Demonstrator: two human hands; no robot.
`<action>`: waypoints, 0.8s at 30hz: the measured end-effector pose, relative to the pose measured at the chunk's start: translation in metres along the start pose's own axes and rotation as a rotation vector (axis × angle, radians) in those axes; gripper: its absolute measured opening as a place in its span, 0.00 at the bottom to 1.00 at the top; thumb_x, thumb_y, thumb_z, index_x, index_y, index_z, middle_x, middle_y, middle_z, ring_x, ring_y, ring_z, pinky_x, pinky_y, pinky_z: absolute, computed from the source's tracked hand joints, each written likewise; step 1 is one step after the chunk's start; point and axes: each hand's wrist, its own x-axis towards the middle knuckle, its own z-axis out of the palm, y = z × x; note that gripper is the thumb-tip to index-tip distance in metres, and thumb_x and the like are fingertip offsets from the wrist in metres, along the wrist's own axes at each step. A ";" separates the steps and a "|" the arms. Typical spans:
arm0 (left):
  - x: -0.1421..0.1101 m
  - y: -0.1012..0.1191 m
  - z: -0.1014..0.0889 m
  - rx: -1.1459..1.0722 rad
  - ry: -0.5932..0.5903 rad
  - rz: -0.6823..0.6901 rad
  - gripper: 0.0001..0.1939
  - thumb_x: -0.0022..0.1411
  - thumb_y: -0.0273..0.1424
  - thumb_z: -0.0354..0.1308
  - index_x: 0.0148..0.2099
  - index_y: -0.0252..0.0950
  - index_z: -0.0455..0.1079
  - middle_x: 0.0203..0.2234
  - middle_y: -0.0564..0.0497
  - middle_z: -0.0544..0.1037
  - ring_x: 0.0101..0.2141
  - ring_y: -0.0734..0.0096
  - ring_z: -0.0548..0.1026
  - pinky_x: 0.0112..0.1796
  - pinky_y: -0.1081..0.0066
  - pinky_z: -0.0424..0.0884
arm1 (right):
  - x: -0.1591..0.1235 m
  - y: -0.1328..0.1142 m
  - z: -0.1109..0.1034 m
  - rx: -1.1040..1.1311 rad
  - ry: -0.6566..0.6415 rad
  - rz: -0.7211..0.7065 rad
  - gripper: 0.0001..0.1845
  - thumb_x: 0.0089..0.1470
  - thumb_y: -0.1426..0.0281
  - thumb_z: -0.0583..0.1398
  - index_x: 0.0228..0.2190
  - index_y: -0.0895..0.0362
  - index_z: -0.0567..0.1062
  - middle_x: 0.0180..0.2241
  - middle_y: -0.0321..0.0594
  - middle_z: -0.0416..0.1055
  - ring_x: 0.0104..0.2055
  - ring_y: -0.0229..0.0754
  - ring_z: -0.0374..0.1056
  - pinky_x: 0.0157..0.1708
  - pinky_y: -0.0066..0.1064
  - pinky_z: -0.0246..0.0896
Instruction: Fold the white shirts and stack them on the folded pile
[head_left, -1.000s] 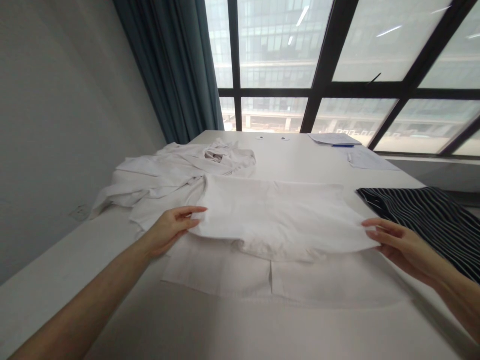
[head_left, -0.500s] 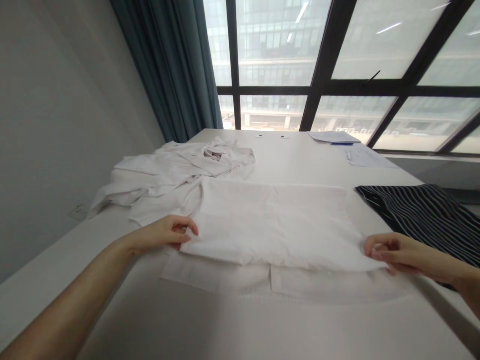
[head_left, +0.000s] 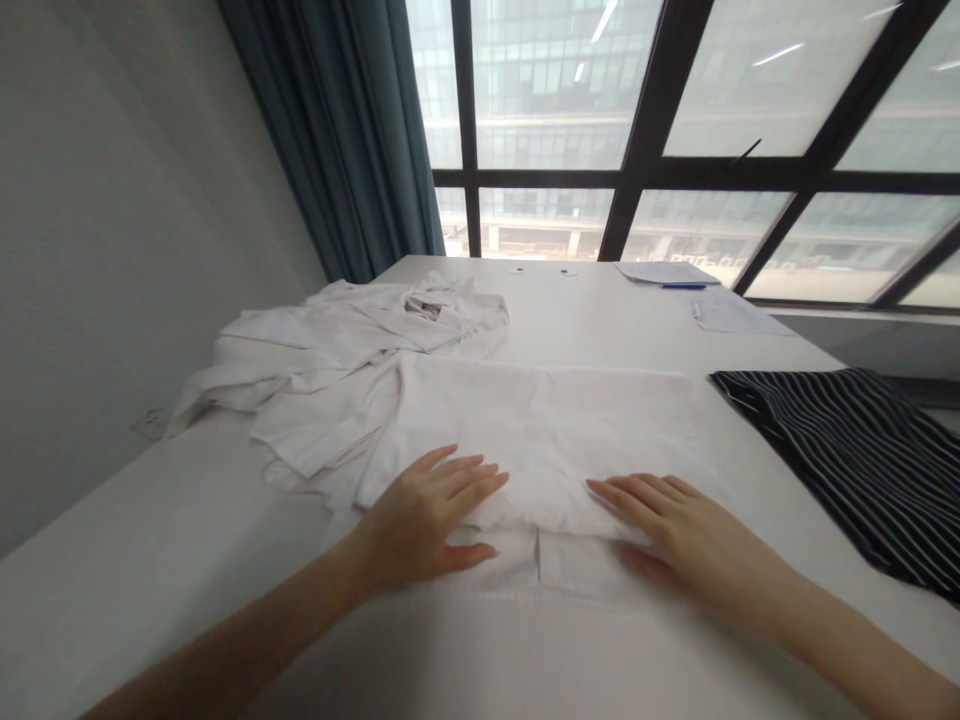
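A white garment (head_left: pixel 540 430), folded over on itself, lies on the white table in front of me. Its lower layer shows as a strip along the near edge. My left hand (head_left: pixel 435 510) rests with fingers spread on the left part of the folded cloth, thumb over the near strip. On the right part lies my right hand (head_left: pixel 667 525), palm down with fingers stretched out. Neither hand grips the fabric. What kind of garment it is I cannot tell.
Crumpled white clothing (head_left: pixel 315 335) is heaped at the back left. A black striped cloth (head_left: pixel 862 450) lies on the right. Papers (head_left: pixel 739 312) and a blue pen (head_left: pixel 683 287) are at the far right of the table (head_left: pixel 577 320). A blue curtain (head_left: pixel 352 140) hangs behind, beside windows.
Both hands have let go of the garment's near corners and moved inward, now flat on the folded cloth. The garment itself has hardly shifted.
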 end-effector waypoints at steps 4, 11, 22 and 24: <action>-0.007 0.000 0.018 0.080 0.024 0.037 0.17 0.70 0.32 0.47 0.57 0.32 0.65 0.48 0.41 0.78 0.50 0.61 0.75 0.49 0.62 0.73 | -0.001 0.003 0.016 -0.166 0.113 -0.091 0.18 0.62 0.74 0.52 0.51 0.63 0.72 0.44 0.51 0.77 0.42 0.49 0.73 0.39 0.42 0.70; -0.009 0.002 0.011 0.167 0.140 0.107 0.19 0.70 0.23 0.44 0.60 0.32 0.62 0.46 0.42 0.79 0.49 0.64 0.76 0.47 0.67 0.75 | -0.008 0.007 -0.002 -0.193 0.237 -0.171 0.24 0.62 0.79 0.49 0.58 0.60 0.67 0.46 0.49 0.77 0.43 0.48 0.74 0.42 0.42 0.68; -0.010 0.008 0.005 0.223 0.063 0.259 0.18 0.69 0.22 0.43 0.57 0.28 0.66 0.47 0.42 0.79 0.48 0.64 0.77 0.46 0.67 0.75 | -0.004 -0.006 -0.014 -0.031 0.013 -0.306 0.20 0.65 0.74 0.49 0.55 0.59 0.69 0.45 0.47 0.76 0.42 0.45 0.71 0.41 0.38 0.67; -0.009 0.008 0.006 0.161 0.018 0.281 0.18 0.68 0.23 0.45 0.58 0.30 0.66 0.50 0.43 0.77 0.50 0.64 0.75 0.51 0.64 0.71 | -0.002 -0.010 -0.012 0.083 -0.072 -0.239 0.18 0.63 0.70 0.52 0.52 0.56 0.72 0.41 0.46 0.75 0.39 0.45 0.70 0.39 0.37 0.66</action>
